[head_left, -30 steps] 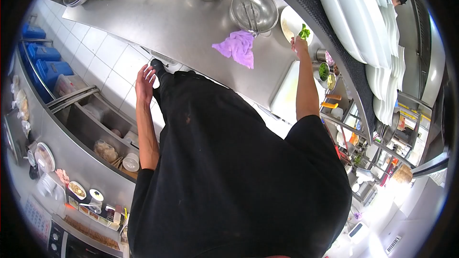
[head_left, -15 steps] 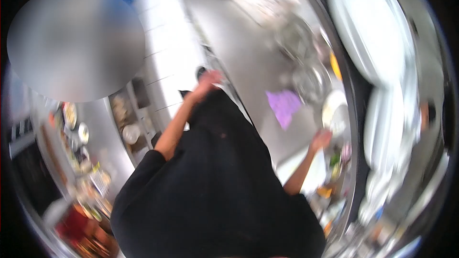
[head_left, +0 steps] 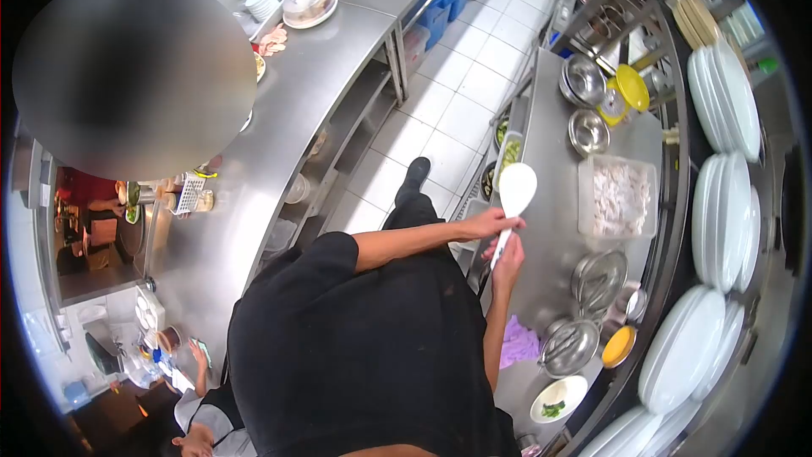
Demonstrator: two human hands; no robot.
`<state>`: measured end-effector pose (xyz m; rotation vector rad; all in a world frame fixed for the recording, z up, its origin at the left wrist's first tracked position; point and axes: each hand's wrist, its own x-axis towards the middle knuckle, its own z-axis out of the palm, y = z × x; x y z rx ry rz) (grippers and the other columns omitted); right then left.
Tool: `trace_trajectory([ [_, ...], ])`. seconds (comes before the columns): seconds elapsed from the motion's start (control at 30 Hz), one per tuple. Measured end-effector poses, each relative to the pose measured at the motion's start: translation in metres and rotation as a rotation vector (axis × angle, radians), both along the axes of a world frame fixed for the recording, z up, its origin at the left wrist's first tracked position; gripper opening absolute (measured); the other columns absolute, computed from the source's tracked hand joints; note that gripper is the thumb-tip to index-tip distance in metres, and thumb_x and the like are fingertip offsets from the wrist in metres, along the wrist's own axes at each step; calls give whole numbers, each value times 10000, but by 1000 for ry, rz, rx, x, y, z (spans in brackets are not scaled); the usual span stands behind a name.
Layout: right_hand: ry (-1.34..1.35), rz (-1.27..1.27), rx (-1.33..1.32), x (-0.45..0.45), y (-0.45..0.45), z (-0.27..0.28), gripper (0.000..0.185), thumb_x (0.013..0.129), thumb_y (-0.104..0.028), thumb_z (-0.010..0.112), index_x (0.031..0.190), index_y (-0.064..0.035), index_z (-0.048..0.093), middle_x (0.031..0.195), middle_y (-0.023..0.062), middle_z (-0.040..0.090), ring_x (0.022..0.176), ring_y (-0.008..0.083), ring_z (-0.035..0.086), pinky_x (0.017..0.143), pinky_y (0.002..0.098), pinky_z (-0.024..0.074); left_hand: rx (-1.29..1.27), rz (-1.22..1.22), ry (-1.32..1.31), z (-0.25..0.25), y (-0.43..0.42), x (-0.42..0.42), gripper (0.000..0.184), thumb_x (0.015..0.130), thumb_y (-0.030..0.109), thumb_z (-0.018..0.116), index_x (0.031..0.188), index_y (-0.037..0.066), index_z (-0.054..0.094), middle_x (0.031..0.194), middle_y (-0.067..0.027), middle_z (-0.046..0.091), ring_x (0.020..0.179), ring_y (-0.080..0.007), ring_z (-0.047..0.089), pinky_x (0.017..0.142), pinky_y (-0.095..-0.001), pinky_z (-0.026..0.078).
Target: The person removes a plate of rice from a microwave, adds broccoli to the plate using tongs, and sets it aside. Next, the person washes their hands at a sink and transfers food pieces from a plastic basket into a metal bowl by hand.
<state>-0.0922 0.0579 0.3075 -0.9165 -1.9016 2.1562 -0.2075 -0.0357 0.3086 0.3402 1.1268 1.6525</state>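
Note:
A white serving spoon with a broad oval head is held over the near edge of the right-hand steel counter. My left hand is closed on its handle just below the head. Lower down, my right hand is closed around the same handle, part of which its fingers hide. To the right of my hands stands a clear plastic tub filled with pale pieces. Steel bowls and a purple cloth lie nearer to me on that counter.
A white bowl with greens sits low on the right counter. Stacked white plates line the rack beyond. The left steel counter carries a covered dish. Another person is at lower left.
My view has turned along the aisle. My hands, apart and with no visible object before, have come together on the white serving spoon at the right counter.

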Motion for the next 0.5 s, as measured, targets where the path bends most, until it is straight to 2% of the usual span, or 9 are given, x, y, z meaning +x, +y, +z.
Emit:
trace_trajectory([
  [0.1,69,189,5,-89,-17,23,410,1035,-333,368,1099,20,567,832,86,609,649,147,615,589,282,535,16,246,43,-3,-24,-78,370,1006,358,479,1137,39,612,730,-7,586,578,-76,513,527,-243,422],
  [0.17,88,270,21,-142,-21,25,433,1035,-346,374,1163,25,557,894,95,621,734,157,630,640,285,549,-35,482,5,2,-45,-134,359,992,376,502,1088,57,638,779,3,602,650,-71,537,554,-248,431],
  [0.23,79,312,56,-197,-25,19,453,1034,-348,380,1220,32,543,946,101,629,820,168,638,686,295,554,-110,579,-5,13,-89,-202,344,971,397,533,1039,83,654,808,22,604,704,-63,545,581,-244,435],
  [0.27,22,308,0,-221,-24,17,411,1033,-303,393,1232,20,553,973,107,640,857,165,638,686,294,552,-151,610,29,16,-117,-243,330,968,388,538,1025,85,655,794,24,599,687,-61,543,579,-236,433],
  [0.37,-169,345,-65,-273,-13,-22,383,1024,-293,422,1251,-12,549,1007,99,637,865,161,632,682,299,549,-329,714,175,31,-209,-371,294,974,324,513,1056,66,629,729,31,558,632,-59,530,535,-217,421],
  [0.5,-366,381,17,-313,3,-70,365,1008,-311,467,1264,-64,550,994,53,634,826,131,618,631,283,543,-41,867,-109,40,-313,-550,258,963,152,430,1133,-7,542,666,13,494,561,-92,492,433,-224,396],
])
